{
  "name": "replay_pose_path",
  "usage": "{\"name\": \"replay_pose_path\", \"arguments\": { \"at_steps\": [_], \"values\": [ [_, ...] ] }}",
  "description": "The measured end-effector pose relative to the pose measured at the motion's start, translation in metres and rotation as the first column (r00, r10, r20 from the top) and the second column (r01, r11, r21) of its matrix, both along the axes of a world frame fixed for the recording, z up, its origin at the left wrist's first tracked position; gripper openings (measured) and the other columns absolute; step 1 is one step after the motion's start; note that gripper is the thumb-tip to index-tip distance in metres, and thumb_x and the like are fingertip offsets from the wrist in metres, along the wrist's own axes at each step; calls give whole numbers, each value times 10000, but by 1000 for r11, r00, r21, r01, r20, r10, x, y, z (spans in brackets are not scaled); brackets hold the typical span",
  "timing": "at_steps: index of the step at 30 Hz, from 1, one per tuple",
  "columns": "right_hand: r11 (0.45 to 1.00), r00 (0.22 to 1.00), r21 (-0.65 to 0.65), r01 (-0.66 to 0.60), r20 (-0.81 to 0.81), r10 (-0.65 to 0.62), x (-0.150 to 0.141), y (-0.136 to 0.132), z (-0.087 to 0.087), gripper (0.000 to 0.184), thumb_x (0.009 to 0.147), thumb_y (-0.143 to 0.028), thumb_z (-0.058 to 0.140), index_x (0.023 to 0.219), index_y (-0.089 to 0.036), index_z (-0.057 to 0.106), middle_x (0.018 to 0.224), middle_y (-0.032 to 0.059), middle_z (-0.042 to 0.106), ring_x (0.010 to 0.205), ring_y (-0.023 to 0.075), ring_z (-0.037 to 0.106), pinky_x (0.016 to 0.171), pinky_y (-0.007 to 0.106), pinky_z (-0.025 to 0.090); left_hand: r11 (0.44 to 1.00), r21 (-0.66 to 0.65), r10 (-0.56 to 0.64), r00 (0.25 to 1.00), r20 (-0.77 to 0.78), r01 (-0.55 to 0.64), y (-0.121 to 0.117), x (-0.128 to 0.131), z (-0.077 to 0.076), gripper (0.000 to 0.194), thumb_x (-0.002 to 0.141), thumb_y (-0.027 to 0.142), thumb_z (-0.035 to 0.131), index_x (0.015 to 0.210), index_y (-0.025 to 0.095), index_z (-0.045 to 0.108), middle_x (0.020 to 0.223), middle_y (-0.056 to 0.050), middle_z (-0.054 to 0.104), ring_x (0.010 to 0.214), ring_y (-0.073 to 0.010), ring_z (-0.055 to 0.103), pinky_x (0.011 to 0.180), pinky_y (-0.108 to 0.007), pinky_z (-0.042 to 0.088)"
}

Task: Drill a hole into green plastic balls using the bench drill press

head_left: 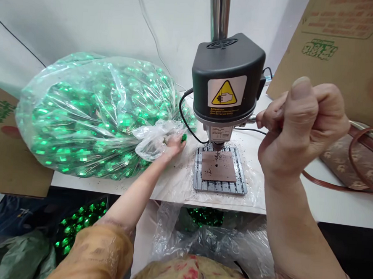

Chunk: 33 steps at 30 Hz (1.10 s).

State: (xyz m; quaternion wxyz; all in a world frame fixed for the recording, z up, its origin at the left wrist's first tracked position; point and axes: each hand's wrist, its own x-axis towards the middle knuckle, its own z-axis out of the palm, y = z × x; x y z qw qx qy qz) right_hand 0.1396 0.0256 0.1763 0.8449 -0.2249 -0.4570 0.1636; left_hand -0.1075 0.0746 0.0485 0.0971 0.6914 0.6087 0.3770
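A small bench drill press (227,70), black with a yellow warning label, stands in front of me. My right hand (301,117) is closed round its feed lever (252,118) at the right of the head. Below the chuck (218,145), a brown square board (224,173) with a dark hole lies on the slotted metal base (204,187). At the mouth of a large clear plastic bag (89,121), full of shiny green faceted beads, is my left hand (173,146). A green bead (184,137) shows at its fingertips.
Dark shavings are scattered over the board and white table (252,200). Cardboard boxes (345,73) stand at both sides. A patterned bag with brown straps (339,165) lies at the right. Below the table edge are more green beads (205,216) and clear plastic sheeting (218,242).
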Motion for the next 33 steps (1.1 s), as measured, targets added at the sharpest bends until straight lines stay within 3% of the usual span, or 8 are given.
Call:
{"name": "replay_pose_path", "arguments": {
  "at_steps": [4, 8, 11, 15, 20, 24, 28, 33],
  "values": [
    [997, 1000, 72, -4, -14, 5, 0, 2, -1, 373, 850, -378, 643, 616, -215, 403, 461, -78, 404, 399, 49, 345, 428, 271, 254, 964, -141, -172, 936, 308, 224, -43, 16, -3, 459, 859, 342, 632, 1297, 220, 569, 1090, -79, 684, 948, -199, 649, 862, -331, 542],
    [999, 999, -36, 39, 25, -38, -1, -2, 1, 375, 902, -360, 568, 618, -200, 383, 499, -73, 404, 449, 17, 387, 487, 220, 325, 934, -165, -127, 724, 678, 318, -85, 32, -8, 494, 816, 430, 693, 1237, 221, 542, 1027, -64, 688, 869, -177, 661, 760, -303, 559],
    [999, 1000, 44, -8, 0, 8, 0, -1, 1, 370, 873, -384, 613, 631, -200, 401, 480, -83, 411, 425, 21, 358, 467, 233, 308, 889, -196, -124, 629, 767, 414, -92, 47, -16, 470, 857, 461, 636, 1255, 219, 576, 1182, -102, 676, 965, -209, 678, 787, -336, 580],
    [997, 999, 66, -34, -9, 35, 2, 4, -1, 397, 855, -417, 636, 629, -191, 400, 475, -90, 408, 420, 23, 345, 453, 237, 280, 893, -244, -115, 716, 689, 379, -83, 64, -26, 464, 913, 490, 579, 1299, 232, 565, 1151, -91, 692, 940, -204, 679, 723, -318, 575],
    [1000, 1000, 25, -4, 21, 3, 2, 5, -4, 431, 858, -473, 613, 627, -179, 397, 491, -97, 388, 438, 3, 346, 473, 210, 290, 910, -173, -216, 785, 580, 378, -70, 75, -30, 480, 881, 537, 643, 1223, 203, 602, 1102, -81, 696, 956, -197, 663, 808, -325, 550],
    [999, 999, 34, -5, 42, 4, 2, 3, -3, 421, 875, -469, 589, 646, -193, 368, 487, -96, 365, 427, 9, 340, 458, 209, 278, 919, -183, -216, 834, 508, 349, -66, 80, -29, 486, 846, 477, 703, 1233, 200, 602, 967, -45, 693, 778, -155, 624, 682, -278, 506],
    [998, 993, -59, 35, 111, -28, 3, -1, -3, 446, 880, -534, 551, 654, -212, 341, 516, -75, 345, 445, 29, 344, 466, 238, 338, 950, -179, -171, 906, 388, 256, -68, 90, -29, 465, 784, 408, 777, 1168, 192, 628, 782, 6, 636, 645, -129, 548, 597, -255, 448],
    [1000, 995, -24, 7, 99, -4, 5, 1, -3, 427, 877, -498, 578, 648, -216, 353, 503, -69, 341, 439, 49, 334, 456, 265, 321, 985, -43, -148, 953, 264, 165, -70, 103, -36, 416, 780, 342, 798, 1149, 203, 665, 1024, -70, 703, 949, -225, 628, 840, -359, 511]
  ]
}}
